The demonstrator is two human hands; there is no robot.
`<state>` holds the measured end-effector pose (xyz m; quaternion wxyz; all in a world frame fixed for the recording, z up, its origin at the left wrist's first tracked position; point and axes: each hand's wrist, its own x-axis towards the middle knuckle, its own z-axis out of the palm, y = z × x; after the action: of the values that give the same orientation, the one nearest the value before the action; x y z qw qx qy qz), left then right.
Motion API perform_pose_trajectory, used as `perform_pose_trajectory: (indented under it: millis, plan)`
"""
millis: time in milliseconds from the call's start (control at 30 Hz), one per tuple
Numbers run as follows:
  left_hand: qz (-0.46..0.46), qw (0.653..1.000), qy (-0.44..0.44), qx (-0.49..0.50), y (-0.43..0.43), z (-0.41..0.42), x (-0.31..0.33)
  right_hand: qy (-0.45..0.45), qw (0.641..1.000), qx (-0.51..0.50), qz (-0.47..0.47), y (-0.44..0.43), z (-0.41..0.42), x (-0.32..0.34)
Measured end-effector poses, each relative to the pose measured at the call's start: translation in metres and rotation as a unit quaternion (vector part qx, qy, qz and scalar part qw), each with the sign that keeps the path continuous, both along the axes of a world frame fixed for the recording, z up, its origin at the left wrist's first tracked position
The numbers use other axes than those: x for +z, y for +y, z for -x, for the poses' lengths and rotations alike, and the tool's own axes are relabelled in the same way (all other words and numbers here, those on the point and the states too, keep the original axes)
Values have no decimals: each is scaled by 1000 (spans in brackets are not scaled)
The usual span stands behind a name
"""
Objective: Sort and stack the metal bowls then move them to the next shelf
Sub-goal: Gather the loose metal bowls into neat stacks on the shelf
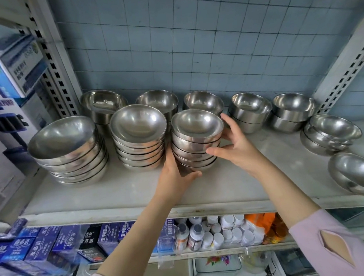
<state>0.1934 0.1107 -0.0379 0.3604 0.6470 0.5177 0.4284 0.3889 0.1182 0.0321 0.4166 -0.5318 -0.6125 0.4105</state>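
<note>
The person is holding a stack of shallow round steel bowls between both hands on the pale shelf board — the left hand is cupping the base of the stack, with its thumb lying along the front bottom edge, and the right hand is pressing on the right side, fingers spread, thumb at the front and the other fingers reaching behind the rim. Just left of the left hand's fingers two more nested stacks are standing, a middle stack of steel bowls and a wider stack of large steel bowls, so the sorting is looking well advanced. To the right of the right hand's fingers, however, short piles of deeper steel bowls and a loose pair of tilted steel bowls are still waiting — I judge these are not sorted yet. All the bowls are sitting on this one shelf, so the move to the next shelf is still ahead.
</note>
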Motion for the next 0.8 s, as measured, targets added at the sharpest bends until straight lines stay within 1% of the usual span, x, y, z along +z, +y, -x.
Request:
perform_pose_trajectory:
  millis: [167, 233, 433, 500, 567, 667, 733, 800]
  plan:
    - [0, 999, -34, -20, 0, 3, 0, -36, 999, 5, -25, -4, -1, 2]
    - [-1, 999, -44, -25, 1, 3, -1, -35, 999, 8, -29, -5, -3, 2]
    - [3, 998, -46, -30, 1, 2, 3, -33, 999, 9, -30, -4, 0, 4]
    - [-4, 999, -40, -27, 1, 2, 4, -36, 999, 13, -12, -3, -2, 8]
    - [-8, 999, -32, -25, 2, 2, 4, -49, 999, 22, -1, -2, -2, 14]
    - [-7, 999, -28, -24, 2, 2, 3, -86, 996, 6, -26, 2, 2, 20]
    - [-2, 999, -30, -23, 2, 2, 3, -80, 996, -9, -27, 5, 4, 21]
    - [3, 999, -36, -24, 2, 2, 4, -52, 998, -9, -18, 7, 4, 20]
